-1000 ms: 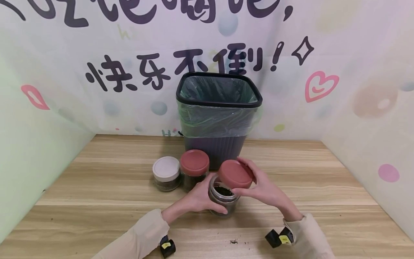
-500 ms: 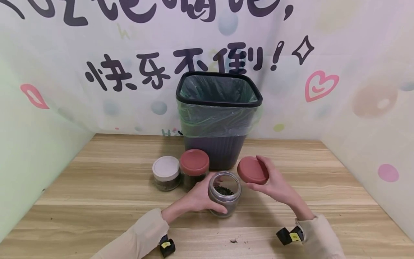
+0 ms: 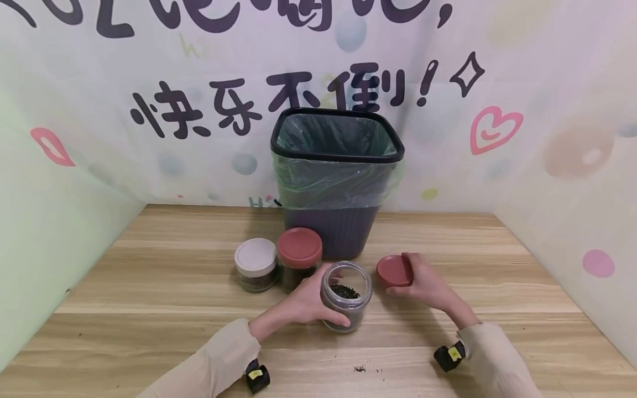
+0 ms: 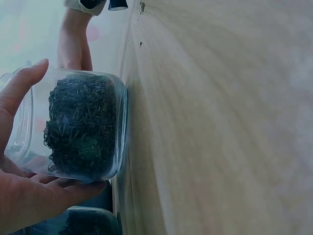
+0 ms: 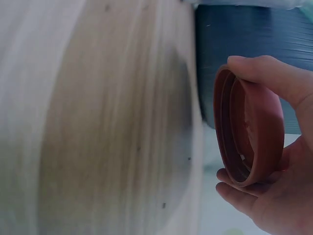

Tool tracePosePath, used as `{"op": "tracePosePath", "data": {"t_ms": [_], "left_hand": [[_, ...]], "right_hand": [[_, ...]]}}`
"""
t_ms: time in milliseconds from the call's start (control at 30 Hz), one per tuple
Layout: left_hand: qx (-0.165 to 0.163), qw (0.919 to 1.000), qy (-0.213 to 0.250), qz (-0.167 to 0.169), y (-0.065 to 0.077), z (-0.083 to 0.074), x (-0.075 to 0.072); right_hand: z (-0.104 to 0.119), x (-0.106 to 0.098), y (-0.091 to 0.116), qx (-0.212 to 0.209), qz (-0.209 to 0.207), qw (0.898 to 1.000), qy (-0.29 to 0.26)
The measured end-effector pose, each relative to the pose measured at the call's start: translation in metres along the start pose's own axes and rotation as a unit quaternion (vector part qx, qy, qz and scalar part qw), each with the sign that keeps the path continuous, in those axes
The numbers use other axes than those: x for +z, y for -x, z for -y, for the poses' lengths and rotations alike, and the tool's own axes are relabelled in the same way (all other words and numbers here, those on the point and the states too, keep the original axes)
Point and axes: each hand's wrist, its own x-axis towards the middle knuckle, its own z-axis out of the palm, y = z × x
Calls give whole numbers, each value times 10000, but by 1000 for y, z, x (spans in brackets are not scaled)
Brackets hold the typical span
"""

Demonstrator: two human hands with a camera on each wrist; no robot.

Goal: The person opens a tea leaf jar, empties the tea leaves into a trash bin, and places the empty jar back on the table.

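My left hand grips a clear lidless jar around its side, thumb in front and fingers behind. Dark, curly dried leaves lie inside it, and the jar stands upright on the wooden table. To its right, my right hand holds a red lid by the edge between thumb and fingers. In the right wrist view the lid's hollow underside faces the tabletop, close over it. A second jar with a red lid and a shorter jar with a white lid stand left of the held jar.
Behind the jars stands a dark bin lined with a thin plastic bag. A few dark crumbs lie near the table's front. Printed cloth walls enclose the wooden table at the back and sides.
The right hand has lifted the red lid away from the jar's mouth, carried it right and lowered it towards the table. The left hand and the jar have stayed in place.
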Motion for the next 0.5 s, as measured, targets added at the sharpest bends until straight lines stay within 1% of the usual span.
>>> {"op": "tracePosePath", "data": {"t_ms": [167, 267, 500], "left_hand": [[-19, 10000, 39, 20, 0, 0, 0], [-20, 10000, 11, 26, 0, 0, 0], [-34, 10000, 1, 31, 0, 0, 0]], "right_hand": [[-8, 8, -9, -16, 173, 9997, 186], [-11, 11, -14, -2, 317, 9993, 204], [-12, 13, -23, -18, 521, 9981, 334]]}}
